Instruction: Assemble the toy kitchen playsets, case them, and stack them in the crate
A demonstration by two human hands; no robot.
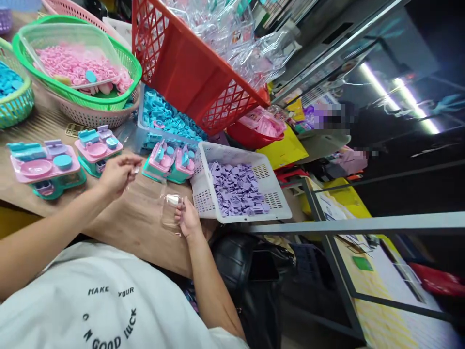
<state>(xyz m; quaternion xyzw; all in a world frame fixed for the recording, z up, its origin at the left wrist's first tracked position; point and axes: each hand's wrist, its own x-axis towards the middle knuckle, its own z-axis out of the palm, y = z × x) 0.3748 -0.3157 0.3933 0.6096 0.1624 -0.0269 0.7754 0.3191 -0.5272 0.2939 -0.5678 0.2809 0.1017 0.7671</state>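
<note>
My right hand [188, 217] holds a clear plastic bag [170, 210] by its edge, just above the wooden table [127, 223]. My left hand [118, 173] is closed in a pinch on a small clear piece near the bag's other end; I cannot name it. Pink and teal toy kitchen sets stand on the table: two [45, 167] [97, 148] to the left of my left hand, and a tilted pair [170, 162] just beyond the bag. A white basket [203, 194] of purple plastic parts sits right of my right hand.
A green basket [127, 60] of pink parts sits in a pink basket at the back left. A tilted red basket [189, 72] holds clear bags. A tray of blue parts [163, 118] lies below it. A metal rail [363, 224] runs right.
</note>
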